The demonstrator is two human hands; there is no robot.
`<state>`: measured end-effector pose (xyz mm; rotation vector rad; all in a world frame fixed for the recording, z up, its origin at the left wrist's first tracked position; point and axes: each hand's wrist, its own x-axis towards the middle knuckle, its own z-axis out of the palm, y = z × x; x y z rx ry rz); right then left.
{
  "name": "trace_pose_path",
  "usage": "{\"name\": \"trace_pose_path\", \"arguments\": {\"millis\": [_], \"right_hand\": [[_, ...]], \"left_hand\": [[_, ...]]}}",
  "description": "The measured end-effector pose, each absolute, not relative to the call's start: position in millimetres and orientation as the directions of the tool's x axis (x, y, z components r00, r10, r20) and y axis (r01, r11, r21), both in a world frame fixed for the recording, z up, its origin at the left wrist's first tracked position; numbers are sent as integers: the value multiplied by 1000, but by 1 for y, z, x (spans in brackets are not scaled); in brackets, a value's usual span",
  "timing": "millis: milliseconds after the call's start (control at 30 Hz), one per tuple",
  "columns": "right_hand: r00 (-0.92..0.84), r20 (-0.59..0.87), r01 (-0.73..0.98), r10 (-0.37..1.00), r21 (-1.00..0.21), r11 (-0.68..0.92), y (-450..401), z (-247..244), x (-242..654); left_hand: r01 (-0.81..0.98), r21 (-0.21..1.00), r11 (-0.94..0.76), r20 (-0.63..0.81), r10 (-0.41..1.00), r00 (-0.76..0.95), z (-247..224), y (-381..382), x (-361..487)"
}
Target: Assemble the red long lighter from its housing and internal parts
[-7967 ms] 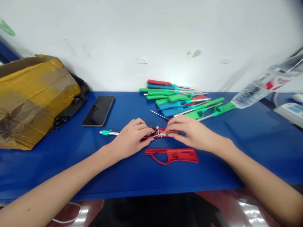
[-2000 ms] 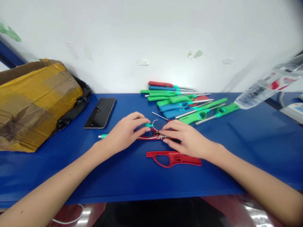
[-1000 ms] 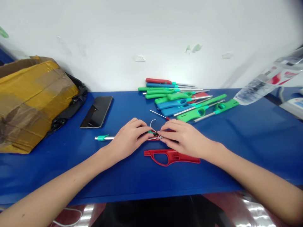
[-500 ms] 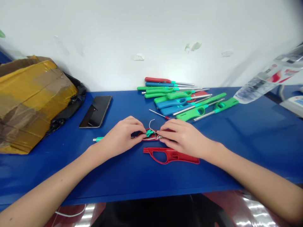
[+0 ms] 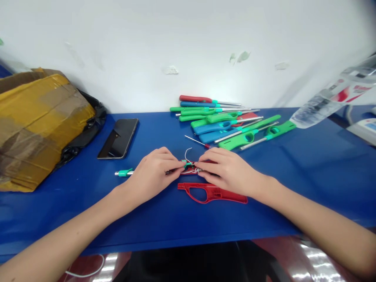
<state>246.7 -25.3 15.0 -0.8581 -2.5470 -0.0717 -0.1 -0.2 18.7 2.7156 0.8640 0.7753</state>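
Both hands meet over an opened red lighter shell half (image 5: 190, 172) that lies on the table. My left hand (image 5: 157, 168) is closed, its thumb and fingers pinching a small green trigger piece (image 5: 188, 165) inside the shell. My right hand (image 5: 232, 170) covers the shell's right part; its fingertips press at the white wires, and what lies under them is hidden. A white wire (image 5: 187, 152) curls up between the hands. A metal tube with a turquoise collar (image 5: 125, 172) sticks out beyond my left hand. Just in front lies the matching red shell half (image 5: 226, 196), inner side up.
Behind the hands is a pile of green, blue and red stick lighters (image 5: 214, 133). Nearer lies a thin metal rod with a red end (image 5: 196, 141). A phone (image 5: 119, 139) and a taped box (image 5: 44, 125) are at left, a plastic bottle (image 5: 320, 107) at right.
My left hand has shifted slightly right and its fingers now cover more of the green trigger piece. More of the turquoise collar shows at left. My right hand stays nearly in place.
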Motion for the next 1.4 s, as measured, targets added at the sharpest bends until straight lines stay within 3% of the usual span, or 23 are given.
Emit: {"name": "trace_pose_path", "arguments": {"millis": [533, 867, 1067, 1200, 1400], "right_hand": [[-692, 443, 592, 570, -104, 799, -27, 15, 245], [-679, 453, 589, 578, -135, 797, -26, 12, 247], [-642, 427, 596, 636, -243, 765, -27, 12, 246], [-636, 425, 591, 644, -269, 761, -28, 11, 245], [-635, 413, 595, 653, -279, 754, -29, 13, 245]], "left_hand": [[399, 389, -831, 360, 535, 764, 30, 6, -8], [469, 205, -859, 444, 508, 738, 18, 0, -4], [484, 200, -852, 512, 512, 689, 14, -3, 0], [459, 266, -848, 529, 526, 666, 11, -1, 0], [351, 459, -816, 352, 530, 772, 23, 8, -8]]}}
